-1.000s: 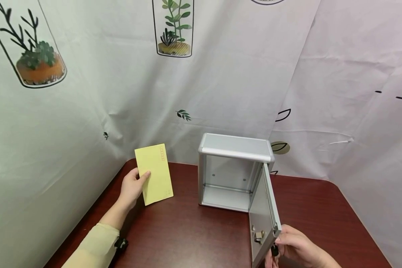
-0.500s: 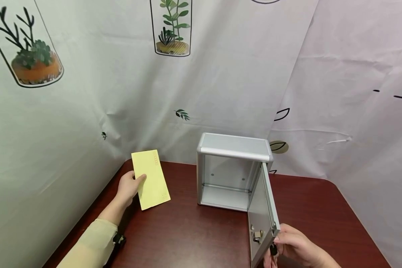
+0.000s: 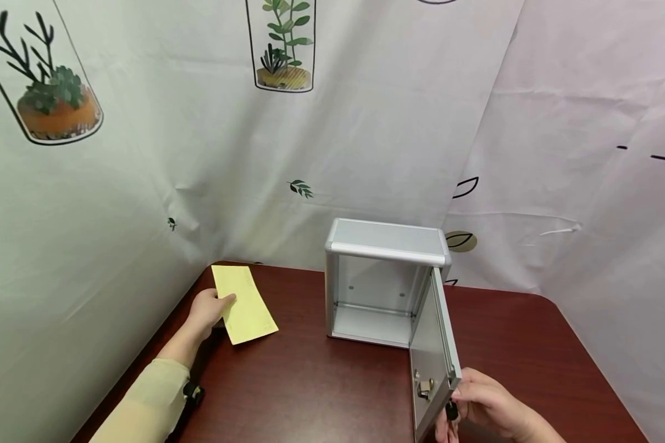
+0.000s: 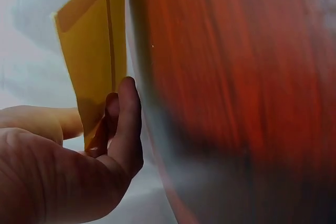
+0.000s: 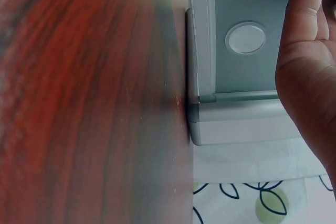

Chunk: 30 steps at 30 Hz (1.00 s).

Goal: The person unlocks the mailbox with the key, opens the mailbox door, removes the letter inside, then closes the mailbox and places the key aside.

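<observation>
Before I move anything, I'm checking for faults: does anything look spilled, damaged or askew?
Nothing looks spilled or broken. The silver lockable box stands upright, door open; the yellow envelope in the left hand is tilted but shows no tear. The only small oddity is the printed backdrop, visibly creased at right.

Pale yellow envelope (image 3: 247, 311); silver-grey lockbox (image 3: 388, 239); dark-streaked, red-brown table (image 3: 299, 394); cream sleeve (image 3: 149, 400); white backdrop (image 3: 393, 123) with green plant prints.
</observation>
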### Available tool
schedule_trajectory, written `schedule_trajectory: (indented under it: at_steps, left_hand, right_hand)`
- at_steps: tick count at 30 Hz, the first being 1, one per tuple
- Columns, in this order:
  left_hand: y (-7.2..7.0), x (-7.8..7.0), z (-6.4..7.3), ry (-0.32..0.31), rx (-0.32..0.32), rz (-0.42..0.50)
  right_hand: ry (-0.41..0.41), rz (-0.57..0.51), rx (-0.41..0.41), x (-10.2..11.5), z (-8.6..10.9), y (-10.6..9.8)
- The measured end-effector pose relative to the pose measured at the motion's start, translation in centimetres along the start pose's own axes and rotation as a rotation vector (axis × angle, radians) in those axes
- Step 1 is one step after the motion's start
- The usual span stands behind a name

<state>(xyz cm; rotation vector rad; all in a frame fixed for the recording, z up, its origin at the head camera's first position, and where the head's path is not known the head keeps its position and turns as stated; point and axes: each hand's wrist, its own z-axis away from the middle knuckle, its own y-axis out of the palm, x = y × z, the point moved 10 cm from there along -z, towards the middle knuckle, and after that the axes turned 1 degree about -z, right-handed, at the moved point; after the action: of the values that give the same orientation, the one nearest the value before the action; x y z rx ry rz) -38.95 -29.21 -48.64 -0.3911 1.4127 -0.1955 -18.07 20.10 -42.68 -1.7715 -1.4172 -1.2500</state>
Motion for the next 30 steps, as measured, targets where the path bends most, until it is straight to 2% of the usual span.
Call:
schedule_trajectory:
  at_steps: [9,18,27,30]
  left_hand:
    - [-0.5,1.0,0.0,-0.061,0.0,-0.029]
    - [-0.9,0.4,0.4,-0.04,-0.002,-0.149]
    - [-1.1,0.7,1.0,-0.044,0.014,-0.239]
    - [-1.3,0.9,1.0,-0.055,0.016,-0.239]
  right_hand:
    - [0.007,0.027,-0.002,-0.3,0.4,-0.3]
    - [-0.004,0.031,0.002,-0.3,0.6,-0.3]
    - [-0.013,0.041,0.005,-0.1,0.4,-0.1]
    - [-0.014,0.039,0.013,0.0,0.3,-0.1]
